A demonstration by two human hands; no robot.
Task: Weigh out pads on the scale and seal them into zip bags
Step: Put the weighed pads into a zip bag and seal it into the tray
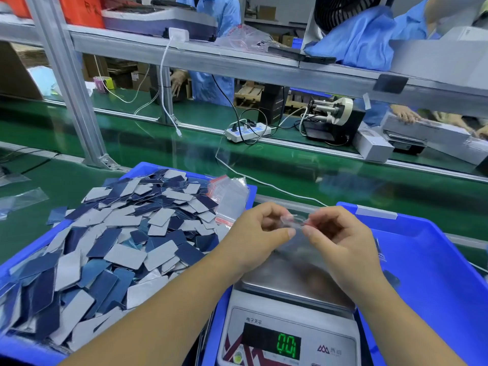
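Observation:
Both hands hold one clear zip bag [297, 241] by its top edge above the scale [287, 320]. My left hand [257, 233] pinches the left end of the bag's mouth; my right hand [335, 236] pinches the right end. The bag hangs down over the steel pan [285, 283], and I see no pads inside it. The scale's green display [286, 345] shows about 0.0. A blue bin [21, 260] on the left holds a heap of several blue and grey rectangular pads [126, 233]. A stack of red-striped zip bags [228, 199] lies on the heap's far right.
A second blue bin [433, 262] stands on the right, beside and behind the scale. Beyond lie a green conveyor belt [290, 165], a white power strip [248, 132] with cables, and a label dispenser [330, 120]. An aluminium post [68, 83] rises at left. People in blue coats work opposite.

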